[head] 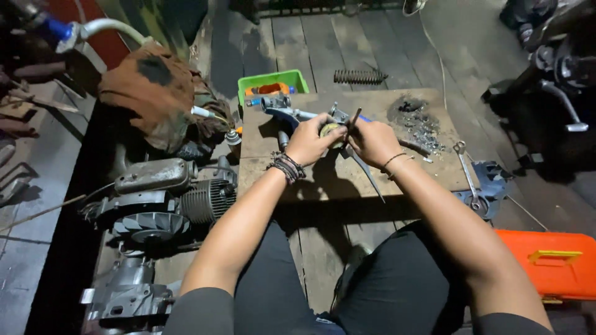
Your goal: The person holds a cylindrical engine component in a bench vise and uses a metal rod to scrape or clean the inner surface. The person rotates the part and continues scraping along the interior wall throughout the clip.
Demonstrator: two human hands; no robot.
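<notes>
My left hand [308, 140] grips a small round yellowish metal part [331, 130] above a low wooden board [347, 180]. My right hand [372, 141] holds a thin dark rod-like tool [354, 119] whose tip points up beside that part; long thin plier-like handles [366, 170] hang down below the hands. The two hands are close together, nearly touching. Just behind them on the board lies a metal carburettor-like piece with a blue handle [287, 111].
A green tray [272, 84] with small items stands behind the board. Dark debris [419, 124] lies at the board's right, a wrench [465, 170] beside it. Engine parts [167, 198] sit left, an orange toolbox [549, 263] right, a coil spring [360, 76] behind.
</notes>
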